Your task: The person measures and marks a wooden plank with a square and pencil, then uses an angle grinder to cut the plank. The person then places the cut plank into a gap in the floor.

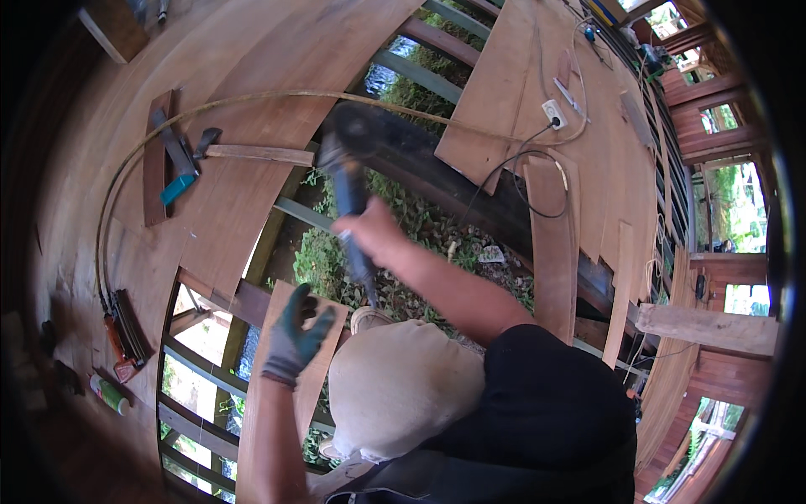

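My bare right hand [376,231] is wrapped round the body of an angle grinder [348,189]. The dark round disc end of the grinder, blurred, points away from me beside a dark beam [411,155] in the floor gap. My left hand [298,332], in a grey and teal glove, hovers over or rests on a loose plank [277,370]; which one I cannot tell. Its fingers are apart and slightly curled, with nothing in them. My knee in beige cloth [407,378] is bent between the arms, and a shoe [369,318] shows just beyond it.
Open joists [197,365] leave gaps over plants and ground. On the left boards lie a hatchet [256,154], a teal-ended tool [178,189], a nail gun [120,349] and a green can [109,395]. An air hose [243,97] arcs across; a white socket [554,114] with cord lies right.
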{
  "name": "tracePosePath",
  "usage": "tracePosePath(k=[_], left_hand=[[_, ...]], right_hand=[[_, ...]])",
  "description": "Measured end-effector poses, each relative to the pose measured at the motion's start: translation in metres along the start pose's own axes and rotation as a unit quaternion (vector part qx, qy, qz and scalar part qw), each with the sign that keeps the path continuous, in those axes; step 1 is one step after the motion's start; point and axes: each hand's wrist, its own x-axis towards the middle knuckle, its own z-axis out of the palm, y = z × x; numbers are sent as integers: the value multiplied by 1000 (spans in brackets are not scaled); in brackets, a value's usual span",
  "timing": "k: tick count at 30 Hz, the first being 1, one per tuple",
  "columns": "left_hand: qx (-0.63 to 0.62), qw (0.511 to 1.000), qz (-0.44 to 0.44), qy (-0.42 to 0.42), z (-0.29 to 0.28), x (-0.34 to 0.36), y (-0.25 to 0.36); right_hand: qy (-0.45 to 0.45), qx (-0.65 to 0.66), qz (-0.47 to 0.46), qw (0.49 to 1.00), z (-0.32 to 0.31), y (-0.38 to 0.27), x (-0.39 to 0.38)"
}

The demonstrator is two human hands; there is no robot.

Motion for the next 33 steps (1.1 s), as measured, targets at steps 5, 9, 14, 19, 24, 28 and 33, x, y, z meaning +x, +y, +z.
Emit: tracePosePath(k=[5,9,14,19,24,28,33], left_hand=[[166,958,-209,105,-132,-49,-82],[279,906,-246,204,-190,-140,-154],[185,904,-352,154,-206,-230,-225],[229,913,-323,96,-180,-209,-246],[281,921,-264,59,-135,-97,-195],[305,927,-216,34,-108,-36,-158],[312,933,-177,26,-92,-2,-148]], right_hand=[[261,-131,19,956,-147,25,90],[340,-210,67,914,-222,56,109],[371,-258,86,888,-238,58,126],[385,-303,154,858,-258,37,164],[304,-329,161,879,-271,43,166],[248,-356,154,888,-264,51,144],[266,-348,111,892,-247,51,106]])
